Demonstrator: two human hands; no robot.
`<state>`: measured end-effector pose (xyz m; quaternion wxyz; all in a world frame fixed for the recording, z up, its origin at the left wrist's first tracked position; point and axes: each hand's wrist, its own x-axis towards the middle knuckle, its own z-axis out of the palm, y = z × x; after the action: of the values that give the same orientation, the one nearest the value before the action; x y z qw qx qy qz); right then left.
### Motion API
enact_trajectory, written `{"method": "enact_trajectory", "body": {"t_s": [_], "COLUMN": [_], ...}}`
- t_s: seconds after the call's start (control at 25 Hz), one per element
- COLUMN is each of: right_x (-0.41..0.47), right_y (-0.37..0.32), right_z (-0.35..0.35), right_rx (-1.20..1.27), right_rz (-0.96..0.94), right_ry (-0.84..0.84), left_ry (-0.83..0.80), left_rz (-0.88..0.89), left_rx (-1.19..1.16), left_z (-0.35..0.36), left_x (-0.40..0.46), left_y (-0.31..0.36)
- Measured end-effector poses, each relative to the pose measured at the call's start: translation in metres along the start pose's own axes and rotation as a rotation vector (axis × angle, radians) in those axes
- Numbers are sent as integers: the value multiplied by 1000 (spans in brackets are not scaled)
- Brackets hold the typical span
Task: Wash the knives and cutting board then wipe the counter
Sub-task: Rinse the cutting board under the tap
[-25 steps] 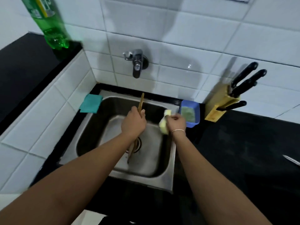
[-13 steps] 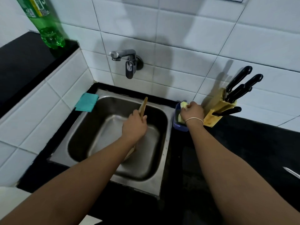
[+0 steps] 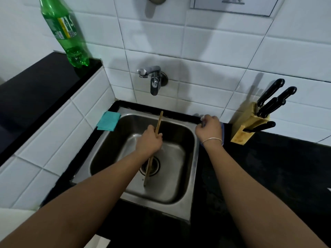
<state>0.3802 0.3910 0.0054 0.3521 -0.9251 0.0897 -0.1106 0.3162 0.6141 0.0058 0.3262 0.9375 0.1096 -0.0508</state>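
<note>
A thin wooden cutting board (image 3: 159, 122) stands on edge inside the steel sink (image 3: 195, 158), its lower end near the drain. My left hand (image 3: 149, 142) grips it around the middle. My right hand (image 3: 209, 127) is curled over the blue soap tray (image 3: 222, 133) at the sink's back right corner and hides what lies in the tray. No sponge shows. Black-handled knives (image 3: 270, 99) sit in a wooden knife block (image 3: 249, 124) on the black counter (image 3: 268, 176). A pale blade tip (image 3: 328, 189) shows at the right edge.
A wall tap (image 3: 152, 76) hangs above the sink with no water running. A teal cloth (image 3: 108, 120) lies at the sink's back left corner. A green plastic bottle (image 3: 66, 33) stands on the raised black ledge to the left.
My right hand carried the yellow sponge from beside the board to the blue tray and now covers it. The tap spout now points left. My left hand kept hold of the board.
</note>
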Motion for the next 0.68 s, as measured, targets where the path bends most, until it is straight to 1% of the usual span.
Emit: {"method": "enact_trajectory", "body": {"t_s": [0.08,0.12,0.24,0.28,0.36,0.52,0.68], "right_x": [-17,-24,-39,-43,-45,-46,-39], "right_y": [-21,-32,-66,-74,-85,-96,-94], "right_z": [21,34,72,81,92,105,108], "right_rx": [181,255,511,558,577,639,632], "right_rz": [23,72,301,346,364,416,442], "right_ry": [-44,-84,-291,-340,-393,-381,-402], "left_ry": [-34,-54,-103,-132,-187,-223,-253], "left_rz": [4,10,47,69,102,81,61], "left_rx": [-33,-38,-44,-48,-62,-171,-261], "left_z": [-5,-9,-24,-28,-30,-32,-33], "left_x": [1,3,12,15,19,25,33], "left_y": [-7,-12,-31,-37,-42,-52,-58]}}
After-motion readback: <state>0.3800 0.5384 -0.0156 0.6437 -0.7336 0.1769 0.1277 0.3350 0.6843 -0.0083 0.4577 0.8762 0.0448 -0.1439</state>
